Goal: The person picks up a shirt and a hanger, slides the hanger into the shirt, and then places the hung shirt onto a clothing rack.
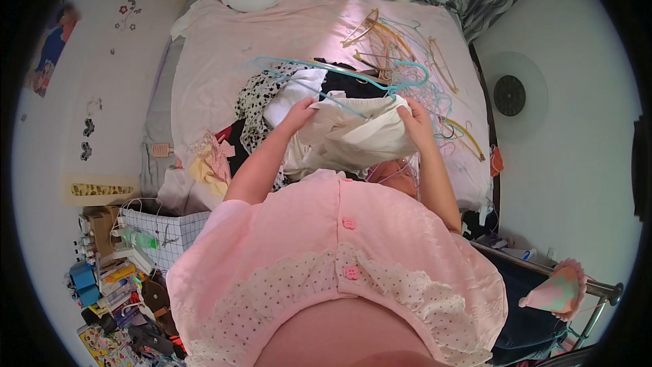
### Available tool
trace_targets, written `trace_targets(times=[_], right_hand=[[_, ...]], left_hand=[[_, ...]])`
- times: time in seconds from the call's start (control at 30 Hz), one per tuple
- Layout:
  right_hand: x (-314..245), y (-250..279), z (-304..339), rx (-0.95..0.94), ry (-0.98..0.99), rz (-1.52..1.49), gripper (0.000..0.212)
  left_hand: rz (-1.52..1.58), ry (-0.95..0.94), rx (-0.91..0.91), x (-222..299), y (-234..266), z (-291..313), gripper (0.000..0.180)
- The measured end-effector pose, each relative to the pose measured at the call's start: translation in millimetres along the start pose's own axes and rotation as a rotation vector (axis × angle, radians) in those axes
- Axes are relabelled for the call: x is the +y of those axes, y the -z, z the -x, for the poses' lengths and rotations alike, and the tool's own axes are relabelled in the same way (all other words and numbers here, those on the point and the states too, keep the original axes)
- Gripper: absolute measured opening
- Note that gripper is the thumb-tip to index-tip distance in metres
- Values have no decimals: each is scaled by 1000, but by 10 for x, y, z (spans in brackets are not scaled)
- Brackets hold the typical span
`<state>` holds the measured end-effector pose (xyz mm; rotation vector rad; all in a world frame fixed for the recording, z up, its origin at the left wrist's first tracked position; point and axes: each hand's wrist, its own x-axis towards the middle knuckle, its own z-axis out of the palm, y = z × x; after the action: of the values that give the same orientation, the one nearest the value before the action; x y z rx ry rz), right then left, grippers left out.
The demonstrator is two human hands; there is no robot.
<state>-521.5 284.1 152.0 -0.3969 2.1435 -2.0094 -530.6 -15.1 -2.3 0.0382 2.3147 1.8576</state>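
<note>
Stretched between my two hands over the bed is a white garment (346,137) with a gathered, elastic-looking waistband. My left hand (299,115) pinches its left end, and my right hand (416,122) grips the right end. A light blue clothes hanger (426,76) lies just beyond it, its lower bar crossing the top edge of the cloth; whether it is attached to the garment I cannot tell. Behind the garment rests a heap with a black-and-white spotted cloth (250,105), a white piece and a black garment (350,85).
Many tangled hangers (387,44) spread over the bed's right side. Pink and yellow clothes (214,160) lie at the left, near a hairbrush (161,150). A white checked basket (178,231) and cluttered small items stand lower left. A metal rail (509,258) with a party hat (560,289) is lower right.
</note>
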Motion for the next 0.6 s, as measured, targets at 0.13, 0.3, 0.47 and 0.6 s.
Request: trace_targets(times=[0.13,0.3,0.47,0.6], right_hand=[[283,261,85,2,-19,217,20],[423,254,161,-65,-40,263,21],[333,189,108,-159,-70,295,23],[387,273,58,-172,-102,336,26]], left_hand=[[139,172,2,448,275,141,14],[-2,79,101,536,572,204,15],[150,115,118,453,678,225,20],[224,-4,18,594,727,334,22]])
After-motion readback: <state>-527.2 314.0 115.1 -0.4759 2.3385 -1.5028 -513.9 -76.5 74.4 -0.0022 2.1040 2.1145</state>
